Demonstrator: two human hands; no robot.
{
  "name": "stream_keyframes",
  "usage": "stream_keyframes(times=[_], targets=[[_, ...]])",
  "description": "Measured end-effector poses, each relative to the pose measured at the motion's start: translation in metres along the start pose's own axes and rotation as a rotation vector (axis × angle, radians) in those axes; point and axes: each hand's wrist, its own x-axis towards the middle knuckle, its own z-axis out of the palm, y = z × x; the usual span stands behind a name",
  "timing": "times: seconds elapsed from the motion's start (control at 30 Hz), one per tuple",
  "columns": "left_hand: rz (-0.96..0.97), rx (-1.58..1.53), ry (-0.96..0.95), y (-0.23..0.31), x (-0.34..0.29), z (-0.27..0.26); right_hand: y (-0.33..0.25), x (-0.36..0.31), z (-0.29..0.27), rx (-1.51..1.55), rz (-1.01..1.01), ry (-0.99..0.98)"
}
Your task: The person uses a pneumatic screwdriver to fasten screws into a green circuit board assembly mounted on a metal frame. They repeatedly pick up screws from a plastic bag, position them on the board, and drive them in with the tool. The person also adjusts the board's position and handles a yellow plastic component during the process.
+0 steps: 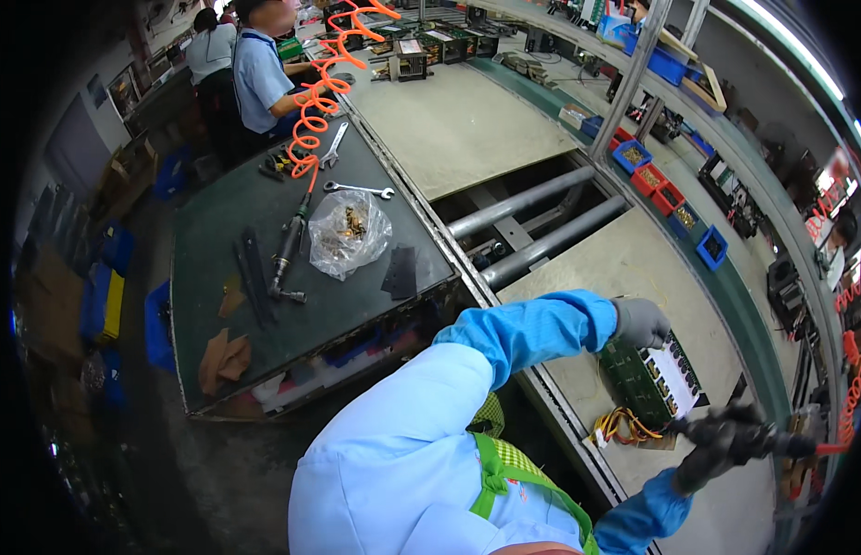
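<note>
My left hand (641, 324), in a grey glove, is closed with its fingers curled at the far edge of a green and black box-shaped electrical unit (629, 384). Whatever may be pinched in those fingers is hidden. A white panel (674, 377) covers part of the unit, with a row of dark fittings along its side. Gloved in dark grey, my right hand (703, 464) grips a dark air-powered driver (747, 438), slightly blurred. The driver's tip points at the unit's near end, and an orange hose leaves its back. Yellow, red and black wires (623, 425) lie beside the unit.
On the green-topped table (204, 314) at left lie another air tool (290, 245), two wrenches (334, 146) and a plastic bag of brass-coloured parts (349, 231). Metal rollers (523, 202) bridge a conveyor gap. Small parts bins (649, 178) line the far side. Two people stand at upper left.
</note>
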Motion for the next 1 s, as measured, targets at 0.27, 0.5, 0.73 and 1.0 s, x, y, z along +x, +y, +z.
stream_keyframes(times=[0.27,0.5,0.73,1.0], targets=[[-0.321,-1.656,0.651,-0.102,-0.008,-0.025,0.057,-0.065,-0.069,-0.17,0.17,0.015],[-0.397,-1.721,0.539,-0.042,0.014,-0.055,0.064,-0.079,-0.07,-0.083,0.178,0.081],[-0.392,-1.251,0.074,0.042,0.027,0.038,0.02,-0.062,-0.057,-0.173,0.072,0.155],[0.08,-0.35,0.058,0.028,0.033,0.065,0.015,0.025,-0.045,0.227,-0.058,-0.014]])
